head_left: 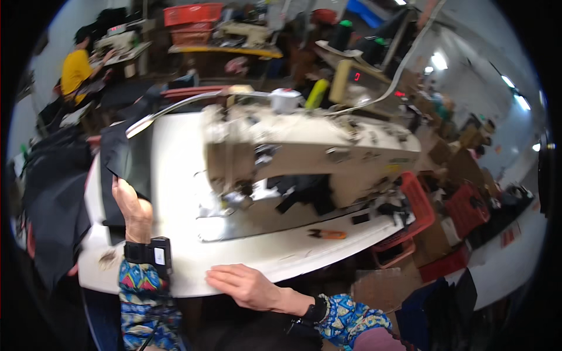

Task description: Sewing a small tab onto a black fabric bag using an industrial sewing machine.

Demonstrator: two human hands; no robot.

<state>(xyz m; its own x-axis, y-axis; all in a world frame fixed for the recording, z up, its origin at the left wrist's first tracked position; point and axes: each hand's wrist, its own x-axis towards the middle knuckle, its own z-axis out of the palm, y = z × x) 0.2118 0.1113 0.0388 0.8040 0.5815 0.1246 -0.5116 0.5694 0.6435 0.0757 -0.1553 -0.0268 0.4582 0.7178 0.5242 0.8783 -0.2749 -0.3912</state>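
Where the white table (175,169) curves under the fisheye view, a cream sewing machine (310,155) with a smooth, scuffed metal body stands at its middle and serves as the reference for all positions below. Left of the sewing machine, a piece of black fabric (126,161), matte and limp, hangs over the far-left part of the table and drapes down past its left edge. The left hand (130,205) rests on the lower border of this black fabric, fingers extended upward against the cloth; whether they pinch it or only press on it cannot be told. A black band with a small boxy device (153,253) sits on the left wrist above a patterned multicolour sleeve (137,286).

Below the sewing machine, at the near rim of the table, the right hand (249,285) lies flat with fingers spread and palm down, holding nothing. It is well apart from the black fabric.

Under the machine's arm lies a further dark scrap of cloth (304,193), beside the shiny needle plate (225,202). Just right of and below the machine base, a small orange-handled snipper (326,234) lies on the table. Right of the sewing machine, a red plastic basket (417,213) hangs at the table end. Behind the machine, a yellow-green thread cone (317,93) stands upright. Far left behind it, a person in a yellow top (76,70) sits at another workbench
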